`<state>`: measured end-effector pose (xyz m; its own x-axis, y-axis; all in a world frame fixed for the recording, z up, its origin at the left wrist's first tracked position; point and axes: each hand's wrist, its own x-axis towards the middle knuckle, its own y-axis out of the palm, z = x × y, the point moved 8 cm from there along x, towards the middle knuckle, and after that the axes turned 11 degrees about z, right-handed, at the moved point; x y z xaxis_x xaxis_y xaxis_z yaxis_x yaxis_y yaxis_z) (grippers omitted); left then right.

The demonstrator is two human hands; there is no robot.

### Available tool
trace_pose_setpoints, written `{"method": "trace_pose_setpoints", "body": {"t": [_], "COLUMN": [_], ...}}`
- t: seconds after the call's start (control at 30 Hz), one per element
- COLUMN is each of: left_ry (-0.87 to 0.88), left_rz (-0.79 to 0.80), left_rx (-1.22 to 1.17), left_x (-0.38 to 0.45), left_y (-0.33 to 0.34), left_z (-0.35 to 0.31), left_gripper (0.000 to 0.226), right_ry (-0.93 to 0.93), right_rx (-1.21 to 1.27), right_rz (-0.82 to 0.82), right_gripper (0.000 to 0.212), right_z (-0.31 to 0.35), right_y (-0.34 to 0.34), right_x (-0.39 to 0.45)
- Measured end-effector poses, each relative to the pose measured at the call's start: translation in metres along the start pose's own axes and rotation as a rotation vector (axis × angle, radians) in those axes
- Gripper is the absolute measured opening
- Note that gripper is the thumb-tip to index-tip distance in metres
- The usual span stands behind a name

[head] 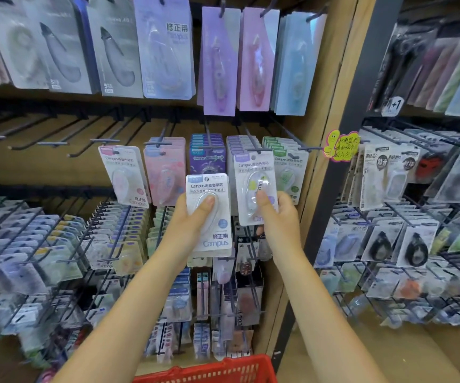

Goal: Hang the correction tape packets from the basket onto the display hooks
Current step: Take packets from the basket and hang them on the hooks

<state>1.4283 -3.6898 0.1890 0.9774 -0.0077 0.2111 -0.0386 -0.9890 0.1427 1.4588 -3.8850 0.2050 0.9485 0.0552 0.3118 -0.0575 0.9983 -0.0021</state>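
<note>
Now, going from the left of the rack: several bare hooks (49, 143) jut out along the left end of the middle rail, thin dark wire tipped with small flat tabs. The left hand (193, 217) is closed on a white packet (209, 214), thumb pressed on its clear oval blister, fingers behind the card; that packet hangs on nothing, held up in front of the centre of the rail. Just beside it, the right hand (274, 214) clamps a second packet (255, 186), thumb on the blister, its top edge up at the tip of a loaded hook (251, 142). Whether the slot has caught the wire I cannot tell.

To do this well, I'd say tilt the card so its punched slot faces the wire's tip, then slide it straight back without bending the thin board. The cards look stiff and matte, the bubbles glossy and slippery, so gripping at the card's lower edge seems safer than squeezing plastic.

The red basket (209, 371), a plastic lattice, sits low at the bottom edge, well apart from both hands.
</note>
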Motion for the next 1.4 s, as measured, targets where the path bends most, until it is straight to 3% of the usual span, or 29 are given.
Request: {"method": "trace_pose_setpoints", "body": {"t": [0.1,0.23,0.53,0.77,0.87,0.93,1.0,1.07,1.13,1.3,1.4], "left_ry": [-0.006,0.003,-0.037,-0.052,-0.008,0.022,0.046,0.047,0.037,0.034,0.060], "left_rz": [-0.018,-0.041,-0.072,-0.041,-0.065,-0.086,-0.097,-0.090,-0.063,-0.019,-0.138], "left_rx": [0.004,0.000,0.015,0.035,-0.008,-0.032,-0.019,0.019,0.062,0.136,0.157], "left_x": [0.000,0.000,-0.003,-0.006,-0.008,-0.008,-0.008,-0.005,-0.007,-0.026,-0.047], "left_y": [-0.002,-0.005,-0.004,0.000,-0.004,-0.007,-0.005,-0.002,0.001,-0.027,-0.073], "left_z": [-0.002,-0.003,-0.001,0.001,-0.001,-0.002,-0.003,-0.002,-0.004,-0.007,-0.008], "left_gripper": [0.051,0.034,0.016,0.049,0.053,0.049,0.045,0.038,0.023,0.039,0.036], "right_ry": [-0.091,-0.215,-0.201,-0.147,-0.203,-0.152,-0.025,0.003,0.000,0.070,0.049], "right_rx": [-0.009,-0.148,-0.283,-0.590,-0.466,-0.312,-0.184,-0.150,-0.111,0.014,-0.011], "right_rz": [-0.027,0.026,0.109,-0.039,-0.073,0.091,0.325,0.451,0.453,0.362,0.346], "right_gripper": [0.028,0.043,0.047,0.044,0.022,0.011,0.013,0.016,0.018,0.018,0.013], "right_z": [0.003,0.013,0.011,0.015,0.022,0.019,0.011,0.006,0.003,-0.006,-0.003], "right_y": [0.003,0.011,0.009,0.009,0.002,0.012,0.034,0.051,0.056,0.064,0.086], "right_x": [-0.003,-0.005,0.018,0.044,0.029,0.017,0.001,-0.013,-0.018,-0.012,-0.012]}}
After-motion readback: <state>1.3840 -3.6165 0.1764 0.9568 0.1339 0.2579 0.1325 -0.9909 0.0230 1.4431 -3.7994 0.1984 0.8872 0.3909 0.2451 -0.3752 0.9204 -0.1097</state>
